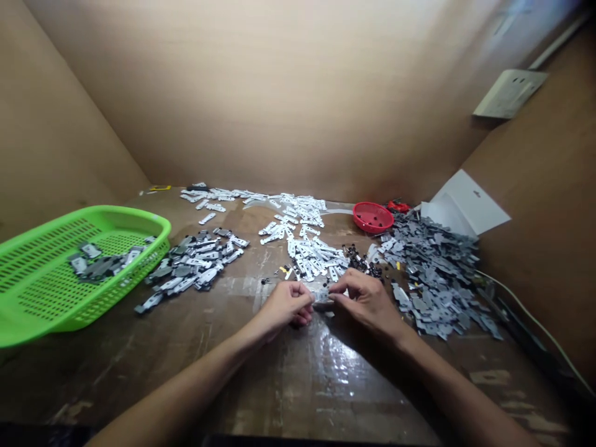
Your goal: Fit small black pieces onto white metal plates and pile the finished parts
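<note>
Two bare hands (326,304) right there, fingers curled nearly shut, pinching a small grey metal plate (322,297) between them, mid-bench on the worn brown wooden workbench (298,385), just below a heap of white metal strips (311,254)!

One left hand (285,304), one right hand (367,303), one green basket (51,273), one red basket (372,217) and one socket (510,93) are shown; the metal parts (433,273) are countless.
</note>
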Demonstrator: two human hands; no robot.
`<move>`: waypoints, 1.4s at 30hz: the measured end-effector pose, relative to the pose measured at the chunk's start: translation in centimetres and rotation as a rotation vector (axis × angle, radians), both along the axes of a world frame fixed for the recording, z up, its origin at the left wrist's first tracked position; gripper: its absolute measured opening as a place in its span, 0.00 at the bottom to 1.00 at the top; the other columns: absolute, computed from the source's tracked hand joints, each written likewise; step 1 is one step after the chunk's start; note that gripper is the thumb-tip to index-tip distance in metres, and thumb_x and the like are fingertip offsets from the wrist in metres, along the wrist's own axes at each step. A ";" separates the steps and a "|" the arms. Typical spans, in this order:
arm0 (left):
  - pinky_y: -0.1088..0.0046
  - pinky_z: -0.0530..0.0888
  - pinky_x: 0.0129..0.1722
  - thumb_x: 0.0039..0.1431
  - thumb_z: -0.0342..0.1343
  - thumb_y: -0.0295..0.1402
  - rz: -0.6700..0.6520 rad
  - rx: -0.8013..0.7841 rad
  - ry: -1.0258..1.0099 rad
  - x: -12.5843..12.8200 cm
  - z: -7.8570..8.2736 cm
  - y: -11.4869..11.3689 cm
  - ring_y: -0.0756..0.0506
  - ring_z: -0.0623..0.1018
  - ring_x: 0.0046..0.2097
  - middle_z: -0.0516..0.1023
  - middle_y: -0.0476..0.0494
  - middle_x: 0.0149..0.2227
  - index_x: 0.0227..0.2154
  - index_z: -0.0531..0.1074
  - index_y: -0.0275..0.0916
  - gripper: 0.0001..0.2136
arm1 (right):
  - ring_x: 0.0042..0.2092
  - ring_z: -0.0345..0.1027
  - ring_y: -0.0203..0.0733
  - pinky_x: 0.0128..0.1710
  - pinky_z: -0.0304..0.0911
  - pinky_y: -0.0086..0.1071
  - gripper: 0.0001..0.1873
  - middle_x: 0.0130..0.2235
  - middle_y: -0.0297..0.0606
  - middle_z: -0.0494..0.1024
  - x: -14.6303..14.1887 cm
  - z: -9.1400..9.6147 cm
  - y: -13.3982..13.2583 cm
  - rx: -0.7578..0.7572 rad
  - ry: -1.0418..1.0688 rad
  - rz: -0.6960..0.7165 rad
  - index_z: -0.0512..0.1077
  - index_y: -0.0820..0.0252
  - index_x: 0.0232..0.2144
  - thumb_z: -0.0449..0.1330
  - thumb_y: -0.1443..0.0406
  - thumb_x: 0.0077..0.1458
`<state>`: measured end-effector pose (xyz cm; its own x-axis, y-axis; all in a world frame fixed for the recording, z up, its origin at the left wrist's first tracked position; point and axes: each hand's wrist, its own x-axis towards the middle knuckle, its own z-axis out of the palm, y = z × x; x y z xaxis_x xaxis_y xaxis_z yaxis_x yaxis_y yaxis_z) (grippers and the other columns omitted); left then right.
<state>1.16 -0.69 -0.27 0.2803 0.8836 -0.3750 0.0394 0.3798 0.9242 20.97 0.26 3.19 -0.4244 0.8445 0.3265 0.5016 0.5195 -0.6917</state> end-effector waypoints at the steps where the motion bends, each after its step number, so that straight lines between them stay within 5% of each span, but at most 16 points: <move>1: 0.80 0.68 0.20 0.48 0.56 0.38 0.001 0.007 0.003 0.0 0.0 0.0 0.52 0.73 0.21 0.72 0.47 0.22 0.25 0.66 0.35 0.11 | 0.31 0.64 0.36 0.30 0.57 0.28 0.04 0.30 0.36 0.71 -0.3 -0.1 -0.2 0.009 -0.033 0.022 0.73 0.59 0.29 0.58 0.66 0.51; 10: 0.79 0.68 0.18 0.47 0.55 0.35 0.014 0.034 0.032 0.2 0.0 -0.1 0.52 0.72 0.19 0.73 0.47 0.21 0.23 0.67 0.34 0.08 | 0.33 0.62 0.36 0.29 0.51 0.27 0.05 0.31 0.36 0.69 -1.6 -0.8 -1.0 0.134 -0.370 0.032 0.72 0.55 0.32 0.57 0.64 0.53; 31: 0.80 0.67 0.17 0.46 0.56 0.36 0.032 0.020 0.036 0.2 0.6 -0.2 0.52 0.72 0.19 0.72 0.46 0.20 0.22 0.66 0.34 0.09 | 0.36 0.59 0.39 0.31 0.48 0.31 0.11 0.33 0.39 0.69 -2.0 -0.7 -1.5 0.344 -0.563 0.028 0.72 0.57 0.32 0.49 0.66 0.57; 42: 0.81 0.67 0.18 0.46 0.55 0.34 0.029 0.009 0.024 0.1 0.5 -0.2 0.53 0.72 0.19 0.73 0.47 0.20 0.23 0.66 0.34 0.08 | 0.35 0.63 0.39 0.33 0.55 0.30 0.11 0.34 0.41 0.71 -1.2 -0.2 -0.8 0.292 -0.373 -0.030 0.73 0.56 0.36 0.50 0.64 0.57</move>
<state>1.23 -0.89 0.22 0.2453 0.8948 -0.3732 0.0504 0.3726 0.9266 19.79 -0.52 2.97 -0.5345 0.7539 0.3821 0.7060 0.6468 -0.2886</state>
